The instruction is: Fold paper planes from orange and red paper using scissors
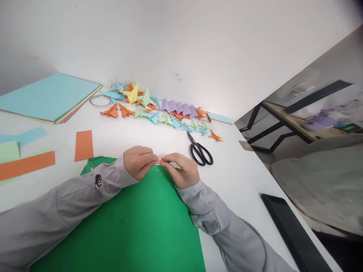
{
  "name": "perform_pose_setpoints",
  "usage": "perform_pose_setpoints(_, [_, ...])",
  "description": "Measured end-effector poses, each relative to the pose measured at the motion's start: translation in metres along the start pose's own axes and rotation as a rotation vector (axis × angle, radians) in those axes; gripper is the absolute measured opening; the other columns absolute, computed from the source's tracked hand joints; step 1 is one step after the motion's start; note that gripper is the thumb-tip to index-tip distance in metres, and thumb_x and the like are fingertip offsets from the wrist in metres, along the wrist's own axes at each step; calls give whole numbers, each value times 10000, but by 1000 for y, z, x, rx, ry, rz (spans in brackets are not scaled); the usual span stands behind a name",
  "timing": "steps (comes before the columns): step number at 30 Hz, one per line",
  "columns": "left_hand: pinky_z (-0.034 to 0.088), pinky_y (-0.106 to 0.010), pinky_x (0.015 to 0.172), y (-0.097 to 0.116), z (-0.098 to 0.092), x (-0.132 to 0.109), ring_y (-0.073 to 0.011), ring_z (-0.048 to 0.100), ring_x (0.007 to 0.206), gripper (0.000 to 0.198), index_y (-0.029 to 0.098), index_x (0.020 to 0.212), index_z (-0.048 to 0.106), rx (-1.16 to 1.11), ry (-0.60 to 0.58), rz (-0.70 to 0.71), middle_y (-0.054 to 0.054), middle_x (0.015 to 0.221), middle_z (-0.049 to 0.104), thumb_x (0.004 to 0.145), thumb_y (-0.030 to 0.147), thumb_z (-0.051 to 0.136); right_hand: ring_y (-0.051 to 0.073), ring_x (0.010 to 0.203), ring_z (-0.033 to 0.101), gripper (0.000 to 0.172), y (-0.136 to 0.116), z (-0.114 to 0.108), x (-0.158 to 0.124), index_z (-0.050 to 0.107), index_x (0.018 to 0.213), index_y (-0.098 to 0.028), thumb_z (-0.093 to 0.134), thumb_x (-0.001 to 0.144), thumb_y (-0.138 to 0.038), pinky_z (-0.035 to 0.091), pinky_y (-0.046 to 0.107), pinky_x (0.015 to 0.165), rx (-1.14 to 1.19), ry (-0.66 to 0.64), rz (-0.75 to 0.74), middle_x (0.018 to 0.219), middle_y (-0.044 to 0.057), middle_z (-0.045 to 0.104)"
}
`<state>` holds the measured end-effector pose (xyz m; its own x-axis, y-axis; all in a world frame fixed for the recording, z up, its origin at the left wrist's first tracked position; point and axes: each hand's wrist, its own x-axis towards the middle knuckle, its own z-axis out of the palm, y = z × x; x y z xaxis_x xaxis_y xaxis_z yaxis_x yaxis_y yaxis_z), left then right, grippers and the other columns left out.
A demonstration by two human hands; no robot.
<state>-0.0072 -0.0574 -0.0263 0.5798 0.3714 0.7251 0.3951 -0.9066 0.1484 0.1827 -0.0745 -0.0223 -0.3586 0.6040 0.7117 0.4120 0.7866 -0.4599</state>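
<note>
The left hand point(140, 163) and right hand point(181, 170) were both closed in a pinch, fingertips nearly meeting, on a small orange piece of paper point(161, 161), mostly hidden by the fingers. The piece lay above the far edge of a green sheet point(141, 223), which spread beneath the grey-sleeved forearms. To the right of the hands, black-handled scissors point(200, 152) rested on the white bench point(232, 177), blades pointing away from the person. To the left lay an orange rectangle point(84, 146) and, farther out, an orange strip point(28, 165) with blue and green papers. Beyond the hands, folded paper shapes point(132, 93) and a purple pleated strip point(179, 107) lined the wall; a stack of coloured sheets point(51, 96) occupied the far left, near a thin ring point(100, 100).
</note>
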Motion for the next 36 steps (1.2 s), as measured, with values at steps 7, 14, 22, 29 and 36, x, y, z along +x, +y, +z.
perform_pose_setpoints(7, [414, -253, 562, 0, 0, 0, -145, 534, 594, 164, 158, 850, 582, -2, -20, -8, -37, 661, 599, 878, 171, 421, 122, 669, 651, 114, -1, 2, 0, 635, 829, -184, 550, 841, -110, 537, 223, 627, 0, -15, -49, 731, 40, 697])
perform_pose_setpoints(14, [414, -258, 558, 0, 0, -1, -145, 535, 595, 184, 166, 847, 582, 24, -43, -5, -38, 664, 603, 888, 188, 404, 122, 673, 647, 140, -2, 1, 0, 625, 817, -197, 515, 853, -118, 530, 230, 619, -7, -34, -28, 730, 25, 691])
perform_pose_setpoints(22, [420, -253, 558, -1, 1, -1, -141, 535, 590, 195, 172, 839, 587, 35, -31, -14, -39, 665, 606, 889, 196, 399, 125, 643, 640, 123, -2, 2, 0, 631, 772, -201, 545, 837, -143, 523, 239, 603, 40, -33, 72, 697, 14, 686])
perform_pose_setpoints(29, [428, -252, 562, -1, 0, -1, -141, 540, 599, 182, 161, 840, 587, 11, -9, -25, -43, 663, 603, 881, 178, 410, 125, 646, 646, 56, -3, 3, 0, 647, 804, -188, 606, 810, -151, 527, 230, 598, 41, 3, 59, 726, 27, 704])
perform_pose_setpoints(36, [418, -256, 559, -3, 2, -3, -142, 547, 594, 184, 177, 846, 590, 30, -29, -4, -40, 681, 618, 877, 189, 409, 127, 652, 650, 103, -2, 4, -1, 644, 807, -200, 559, 837, -151, 526, 238, 604, 29, -19, 55, 717, 22, 700])
